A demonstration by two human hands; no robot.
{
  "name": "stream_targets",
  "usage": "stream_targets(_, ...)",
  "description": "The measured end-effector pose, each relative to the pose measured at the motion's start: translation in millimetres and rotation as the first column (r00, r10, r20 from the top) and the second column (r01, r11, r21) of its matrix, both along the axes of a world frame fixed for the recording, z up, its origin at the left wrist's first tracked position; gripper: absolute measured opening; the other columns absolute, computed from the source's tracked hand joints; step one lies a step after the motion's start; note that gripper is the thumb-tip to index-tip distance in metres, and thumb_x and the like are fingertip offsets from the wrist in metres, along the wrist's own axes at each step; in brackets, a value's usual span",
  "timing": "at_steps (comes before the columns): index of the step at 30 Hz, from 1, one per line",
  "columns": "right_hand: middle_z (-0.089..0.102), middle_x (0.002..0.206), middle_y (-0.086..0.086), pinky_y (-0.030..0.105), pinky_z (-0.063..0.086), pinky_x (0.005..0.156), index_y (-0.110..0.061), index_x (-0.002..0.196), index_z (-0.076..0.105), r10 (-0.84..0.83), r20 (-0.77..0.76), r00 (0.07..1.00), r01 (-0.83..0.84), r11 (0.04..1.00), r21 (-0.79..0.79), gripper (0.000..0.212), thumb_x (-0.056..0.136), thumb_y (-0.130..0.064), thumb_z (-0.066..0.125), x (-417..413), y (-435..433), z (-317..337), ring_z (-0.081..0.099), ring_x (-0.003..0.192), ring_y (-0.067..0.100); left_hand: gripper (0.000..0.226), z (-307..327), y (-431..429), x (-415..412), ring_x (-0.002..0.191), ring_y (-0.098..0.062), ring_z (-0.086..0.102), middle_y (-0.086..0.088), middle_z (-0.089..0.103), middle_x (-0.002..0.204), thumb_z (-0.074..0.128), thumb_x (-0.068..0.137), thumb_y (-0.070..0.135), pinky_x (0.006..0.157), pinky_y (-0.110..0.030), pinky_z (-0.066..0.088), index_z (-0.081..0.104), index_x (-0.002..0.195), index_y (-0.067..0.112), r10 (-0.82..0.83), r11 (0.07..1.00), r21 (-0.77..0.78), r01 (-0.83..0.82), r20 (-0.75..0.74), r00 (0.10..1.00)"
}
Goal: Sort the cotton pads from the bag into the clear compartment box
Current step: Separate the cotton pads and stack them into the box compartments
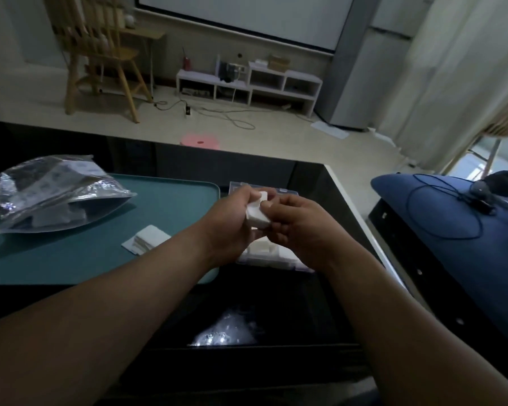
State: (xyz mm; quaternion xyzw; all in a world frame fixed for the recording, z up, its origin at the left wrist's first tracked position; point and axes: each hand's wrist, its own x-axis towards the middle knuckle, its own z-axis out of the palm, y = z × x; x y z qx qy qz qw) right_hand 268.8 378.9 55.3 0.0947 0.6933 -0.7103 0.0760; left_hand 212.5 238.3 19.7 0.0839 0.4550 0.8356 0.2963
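— Any writing you can read?

— No. The bag (pixel 50 194) has a grey printed pattern on its silvery side, but it is too blurred to make out letters.

— Where are the pads?

— A stack of cotton pads (pixel 257 213) is held in the air over the clear compartment box (pixel 285 192). The left hand (pixel 235 218) has its fingers curled round the stack, and the right hand (pixel 296 227) pinches its right side with thumb and fingertips.

— Which way does the stack point?

— Its long axis runs from near to far, with the far end tipped up and a little to the right.

— And the box?

— It sits on the dark tabletop (pixel 320 183), just beside the right edge of the teal mat (pixel 100 259) and near the tabletop's right edge. White pads show in its near compartments, below the hands.

— Anything else?

— The bag lies at the mat's far left corner, mouth open toward the right. Loose pads (pixel 147 239) lie near the middle of the mat. Crumpled plastic (pixel 226 332) lies at the tabletop's near edge.
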Motion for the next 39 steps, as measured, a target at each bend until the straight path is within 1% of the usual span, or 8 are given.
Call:
stream_targets(2,0.073,0.08,0.007,0.029,0.054,0.067,-0.007,0.098,0.063,-0.039,-0.009,0.999,0.038,0.999,-0.02,0.006,0.097,-0.01,0.069,0.0,12.2,1.1,0.07,0.069,0.017,0.037,-2.4,11.5,-1.1,0.105,-0.029,0.066,-0.014,0.067,0.119,0.042,0.101,0.023,0.095,-0.047,0.055,0.06,0.13,0.007,-0.016,0.999,-0.036,0.015,-0.049,0.999)
stream_targets(4,0.073,0.079,0.006,0.034,0.052,0.068,-0.009,0.095,0.066,-0.148,-0.08,0.986,0.157,0.981,0.118,0.008,0.094,-0.013,0.074,-1.4,32.9,0.9,0.07,0.072,0.02,0.033,-4.0,22.0,-1.6,0.114,-0.028,0.065,-0.01,0.067,0.125,0.044,0.104,0.03,0.101,-0.048,0.053,0.058,0.131,0.017,0.038,0.958,-0.268,-0.1,-0.227,0.973)
stream_targets(8,0.074,0.092,0.005,0.038,0.057,0.072,-0.014,0.097,0.07,-0.281,-0.202,0.938,0.346,0.729,0.59,0.014,0.092,-0.024,0.077,2.5,78.8,-7.7,0.071,0.085,0.023,0.022,-13.2,25.7,2.4,0.102,-0.009,0.06,0.007,0.064,0.112,0.05,0.103,0.023,0.084,-0.024,0.049,0.061,0.121,0.021,-0.152,0.674,-0.582,-0.455,-0.712,0.686)
stream_targets(12,0.072,0.091,0.003,0.029,0.045,0.062,-0.016,0.092,0.069,-0.252,-0.104,0.962,0.249,0.659,0.71,0.012,0.09,-0.023,0.08,5.6,93.9,-28.6,0.067,0.082,0.018,0.025,-40.5,33.1,6.1,0.118,-0.02,0.052,0.004,0.063,0.125,0.053,0.099,0.028,0.099,-0.039,0.043,0.066,0.12,0.025,-0.568,0.463,-0.677,-0.572,-0.722,0.395)
stream_targets(15,0.072,0.086,0.001,0.03,0.047,0.064,-0.018,0.085,0.069,-0.234,-0.104,0.967,0.23,0.615,0.754,0.012,0.087,-0.02,0.08,1.2,93.2,-42.6,0.067,0.082,0.019,0.026,-52.8,37.6,12.3,0.113,-0.024,0.054,0.005,0.061,0.122,0.044,0.103,0.041,0.092,-0.043,0.045,0.064,0.115,0.029,-0.695,0.368,-0.671,-0.644,-0.659,0.289)
stream_targets(25,0.069,0.08,-0.006,0.044,0.061,0.079,-0.024,0.081,0.066,-0.166,-0.086,0.982,0.152,0.444,0.883,0.007,0.081,-0.023,0.073,-4.2,79.8,-59.8,0.066,0.078,0.016,0.026,-59.3,37.4,12.0,0.106,-0.025,0.056,0.003,0.06,0.113,0.042,0.101,0.039,0.088,-0.043,0.044,0.063,0.107,0.025,-0.697,0.339,-0.649,-0.681,-0.66,0.282)
stream_targets(33,0.065,0.082,-0.005,0.044,0.061,0.076,-0.024,0.086,0.063,-0.143,-0.077,0.987,0.105,0.194,0.975,0.003,0.085,-0.026,0.066,-5.3,69.9,-63.8,0.065,0.076,0.018,0.023,-61.2,37.1,11.3,0.103,-0.024,0.056,0.004,0.061,0.112,0.043,0.101,0.039,0.086,-0.042,0.044,0.062,0.106,0.025,-0.678,0.353,-0.64,-0.682,-0.677,0.285)
stream_targets(39,0.057,0.103,-0.006,0.039,0.058,0.079,-0.03,0.103,0.06,-0.096,-0.113,0.989,0.135,0.274,0.952,0.02,0.087,-0.027,0.072,-3.0,82.0,-70.3,0.06,0.088,0.014,0.037,-62.7,36.6,9.7,0.126,-0.021,0.05,0.006,0.056,0.136,0.043,0.099,0.043,0.099,-0.043,0.041,0.057,0.129,0.028,-0.69,0.396,-0.583,-0.709,-0.699,0.19)
